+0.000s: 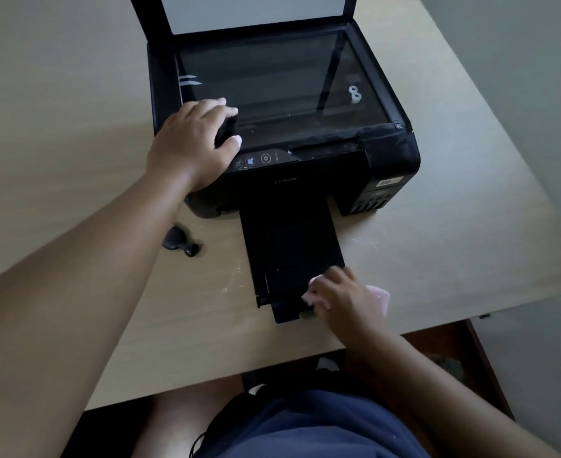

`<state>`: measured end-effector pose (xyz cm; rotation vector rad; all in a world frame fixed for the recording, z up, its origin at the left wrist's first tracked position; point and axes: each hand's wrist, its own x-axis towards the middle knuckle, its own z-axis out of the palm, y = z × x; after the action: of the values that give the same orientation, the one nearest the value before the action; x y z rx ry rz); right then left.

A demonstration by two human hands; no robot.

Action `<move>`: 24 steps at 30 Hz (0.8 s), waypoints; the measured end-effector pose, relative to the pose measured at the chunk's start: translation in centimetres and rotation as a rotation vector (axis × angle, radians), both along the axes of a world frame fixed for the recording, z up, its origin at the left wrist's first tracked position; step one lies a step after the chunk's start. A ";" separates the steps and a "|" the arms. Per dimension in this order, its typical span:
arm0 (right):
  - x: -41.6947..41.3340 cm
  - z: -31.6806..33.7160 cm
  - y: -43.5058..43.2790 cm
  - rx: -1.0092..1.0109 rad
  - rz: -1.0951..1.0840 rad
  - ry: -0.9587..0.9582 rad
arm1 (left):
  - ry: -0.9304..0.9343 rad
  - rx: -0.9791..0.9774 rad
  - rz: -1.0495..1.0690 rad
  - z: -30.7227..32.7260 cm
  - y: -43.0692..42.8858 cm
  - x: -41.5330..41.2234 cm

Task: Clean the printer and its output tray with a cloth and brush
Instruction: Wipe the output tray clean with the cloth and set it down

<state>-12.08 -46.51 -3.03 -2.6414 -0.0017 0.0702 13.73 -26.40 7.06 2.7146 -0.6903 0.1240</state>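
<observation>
Both hands are gripping something: the fingers of the right hand (341, 292) are curling over a pink cloth (378, 297) and pressing it onto the near right corner of the output tray (289, 246) in the lower middle of the frame, while the left hand (189, 143) is pinching a small black object (226, 130), too dark to identify, at the front left edge of the scanner glass (272, 94). Farther out, the printer (391, 153) is sitting in the upper middle on a pale table (74, 94) with its lid (256, 11) standing open, and a dark piece (180, 241) is lying just left of the tray.
</observation>
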 end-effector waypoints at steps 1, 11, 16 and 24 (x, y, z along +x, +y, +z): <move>-0.1 0.1 1.2 0.021 0.117 0.012 | 0.002 -0.001 -0.001 0.0 0.0 0.0; -0.8 -0.8 4.7 0.078 0.350 0.002 | -0.006 -0.006 -0.007 -0.2 0.1 0.1; 0.7 -0.1 4.1 0.011 -0.243 -0.059 | -0.011 0.001 -0.012 -0.4 0.1 0.2; 3.9 -0.7 4.1 0.034 -0.047 0.006 | -0.012 0.006 -0.019 -0.5 0.2 0.2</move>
<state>-8.17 -42.42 -3.77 -2.6056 0.0608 0.0622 13.93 -26.18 6.55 2.7142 -0.7202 0.1339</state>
